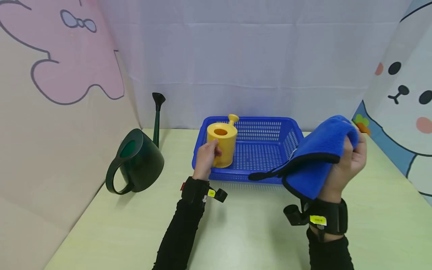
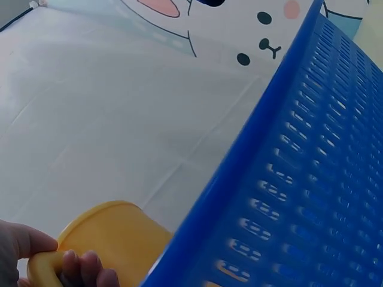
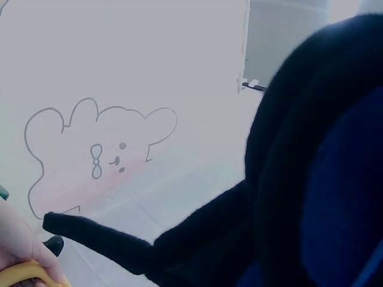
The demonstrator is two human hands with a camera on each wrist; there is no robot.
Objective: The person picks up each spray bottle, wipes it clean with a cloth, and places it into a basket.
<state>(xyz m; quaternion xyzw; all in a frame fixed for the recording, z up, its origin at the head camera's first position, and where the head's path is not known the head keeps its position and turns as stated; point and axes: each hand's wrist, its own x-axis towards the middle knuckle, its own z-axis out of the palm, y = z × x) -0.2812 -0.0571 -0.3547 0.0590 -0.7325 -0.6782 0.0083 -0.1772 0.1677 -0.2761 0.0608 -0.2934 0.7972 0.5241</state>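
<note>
My left hand (image 1: pixel 206 159) grips the handle of a small yellow watering can (image 1: pixel 227 144), which is upright over the left part of a blue plastic basket (image 1: pixel 260 176). In the left wrist view, thumb and fingers curl round the yellow handle (image 2: pixel 45 269), with the can's body beyond the basket's rim. My right hand (image 1: pixel 351 159) holds up a folded blue cloth (image 1: pixel 324 142) with black edging, to the right of the basket. The cloth's black hanging loop (image 1: pixel 264 175) overlaps the basket's front rim. Close to the right wrist camera, the black-edged cloth (image 3: pixel 341 197) fills the right side.
A large dark green watering can (image 1: pixel 145 165) with a long spout stands at the left of the pale table (image 1: pixel 249 232). White cloth (image 1: pixel 216 56) hangs behind the table, and cartoon-printed walls flank it on both sides.
</note>
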